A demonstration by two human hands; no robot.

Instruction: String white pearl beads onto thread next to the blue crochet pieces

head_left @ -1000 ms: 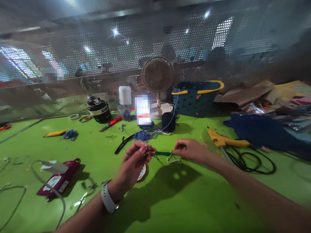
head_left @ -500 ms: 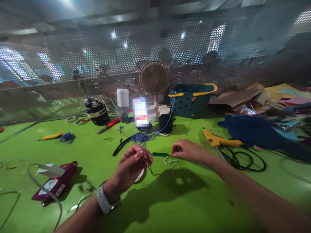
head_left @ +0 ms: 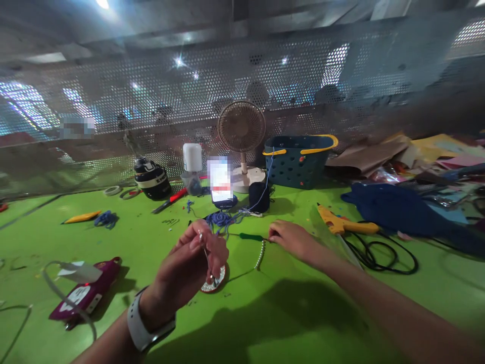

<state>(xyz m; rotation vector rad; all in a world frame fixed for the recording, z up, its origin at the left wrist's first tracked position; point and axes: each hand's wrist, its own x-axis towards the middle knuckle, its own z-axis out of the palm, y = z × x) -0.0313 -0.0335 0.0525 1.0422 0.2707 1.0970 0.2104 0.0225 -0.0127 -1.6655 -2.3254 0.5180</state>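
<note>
The left hand (head_left: 185, 268) sits low over the green counter (head_left: 144, 242), thumb and fingers drawn together in a pinch, and yes, a thin pale strand (head_left: 206, 255) is caught in there, something shiny glinting at the tips! Just at its 4 o'clock, partly behind the fingers, lies a round beaded piece (head_left: 217, 283) with a red rim.

Over to the right hand (head_left: 293, 237), fingers curled nearly closed; whether they grip anything is hard to make out. At its 9 o'clock, right by the fingertips, is the green-handled tool (head_left: 250, 236), between both hands and at the left hand's 2 to 3 o'clock. The bead string (head_left: 260, 255) slants from near those same right fingertips at 8 o'clock, a fine thread trailing from its lower end towards the round piece.

Blue yarn (head_left: 220, 219) heaps up at the left hand's 1 o'clock; a yellow glue gun (head_left: 343, 222) rests at the right hand's 3.
</note>
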